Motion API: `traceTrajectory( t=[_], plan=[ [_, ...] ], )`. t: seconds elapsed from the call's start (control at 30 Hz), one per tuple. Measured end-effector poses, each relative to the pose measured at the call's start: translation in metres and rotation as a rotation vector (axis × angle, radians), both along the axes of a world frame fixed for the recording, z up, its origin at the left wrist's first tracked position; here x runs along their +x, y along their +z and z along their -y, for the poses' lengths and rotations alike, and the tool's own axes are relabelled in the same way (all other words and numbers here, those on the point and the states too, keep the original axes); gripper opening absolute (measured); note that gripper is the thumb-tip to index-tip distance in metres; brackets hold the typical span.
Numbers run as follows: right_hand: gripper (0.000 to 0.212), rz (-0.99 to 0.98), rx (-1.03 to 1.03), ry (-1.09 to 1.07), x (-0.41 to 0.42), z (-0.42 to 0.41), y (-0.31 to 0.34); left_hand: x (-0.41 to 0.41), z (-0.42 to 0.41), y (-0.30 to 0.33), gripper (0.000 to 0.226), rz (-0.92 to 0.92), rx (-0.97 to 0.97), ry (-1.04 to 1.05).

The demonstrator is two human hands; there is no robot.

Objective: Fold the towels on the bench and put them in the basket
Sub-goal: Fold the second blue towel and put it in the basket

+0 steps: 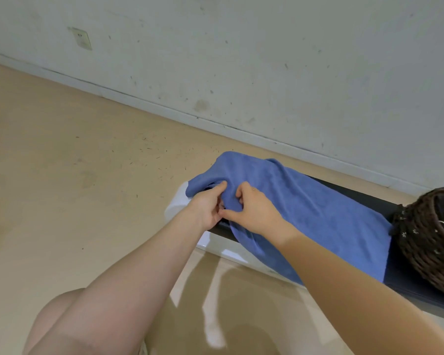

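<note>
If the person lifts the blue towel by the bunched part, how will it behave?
The blue towel will probably go limp and sag, since it already drapes over the bench edge. Its terry surface looks grippy, so the left hand and right hand, both pinching it, should not slip. It seems light.

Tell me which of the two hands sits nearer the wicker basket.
The right hand; it grips the blue towel on the wicker basket's side of the left hand.

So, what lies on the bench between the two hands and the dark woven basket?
Only the spread blue terry towel, covering the dark bench almost up to the basket, in the head view.
</note>
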State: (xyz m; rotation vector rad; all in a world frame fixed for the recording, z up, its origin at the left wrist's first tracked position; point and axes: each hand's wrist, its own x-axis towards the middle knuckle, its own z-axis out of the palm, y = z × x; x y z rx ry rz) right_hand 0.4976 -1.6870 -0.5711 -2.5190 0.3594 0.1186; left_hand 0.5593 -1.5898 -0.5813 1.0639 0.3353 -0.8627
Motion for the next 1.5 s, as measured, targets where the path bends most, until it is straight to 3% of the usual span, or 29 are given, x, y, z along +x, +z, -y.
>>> traceTrajectory(
  t=[0.17, 0.27, 0.4, 0.47, 0.6, 0.73, 0.77, 0.83, 0.93, 1.07, 1.17, 1.23, 1.3, 1.4, 1.5],
  plan=[
    [0.055, -0.148, -0.226, 0.037, 0.0, -0.008, -0.012, 0.005, -0.018, 0.002, 0.011, 0.0, -0.058, 0.19],
    [0.052, -0.22, -0.383, 0.096, -0.005, -0.012, -0.017, 0.01, -0.029, 0.003, 0.011, 0.026, -0.17, 0.309],
    [0.041, -0.231, -0.395, 0.146, -0.01, -0.005, -0.012, 0.012, -0.042, 0.006, 0.037, 0.12, -0.03, 0.632],
    [0.045, -0.24, -0.397, 0.17, -0.013, 0.001, -0.009, 0.008, -0.049, 0.009, 0.035, 0.215, 0.09, 0.662],
    [0.057, -0.234, -0.392, 0.233, -0.025, 0.011, -0.011, 0.003, -0.067, -0.012, 0.04, 0.428, 0.45, 0.488],
    [0.048, -0.179, -0.282, 0.287, -0.046, 0.025, -0.01, -0.001, -0.069, -0.038, 0.056, 0.175, 0.868, 0.041],
    [0.044, -0.136, -0.246, 0.248, -0.054, 0.03, -0.008, -0.005, -0.062, -0.034, 0.055, 0.206, 0.944, -0.007],
    [0.042, -0.038, -0.229, 0.108, -0.073, 0.049, -0.009, -0.018, -0.04, -0.022, 0.045, 0.55, 1.079, -0.083],
    [0.045, -0.044, -0.343, -0.156, -0.104, 0.09, -0.015, -0.042, -0.002, -0.006, 0.04, 1.116, 1.003, -0.377],
    [0.049, -0.214, -0.285, -0.382, -0.135, 0.147, -0.015, -0.077, 0.054, -0.007, 0.052, 1.442, 0.753, -1.004],
    [0.041, -0.311, -0.32, -0.356, -0.139, 0.183, -0.016, -0.102, 0.088, -0.016, 0.078, 1.702, 0.821, -1.381],
    [0.034, -0.341, -0.385, -0.366, -0.134, 0.198, -0.013, -0.108, 0.102, -0.023, 0.081, 1.858, 0.864, -1.451],
    [0.037, -0.334, -0.484, -0.377, -0.127, 0.209, -0.008, -0.107, 0.111, -0.027, 0.066, 1.952, 0.857, -1.451],
    [0.035, -0.322, -0.608, -0.353, -0.114, 0.22, -0.007, -0.102, 0.117, -0.027, 0.032, 2.063, 0.715, -1.348],
    [0.029, -0.312, -0.575, -0.341, -0.102, 0.229, -0.009, -0.097, 0.12, -0.038, 0.019, 2.115, 0.571, -1.229]
  ],
)
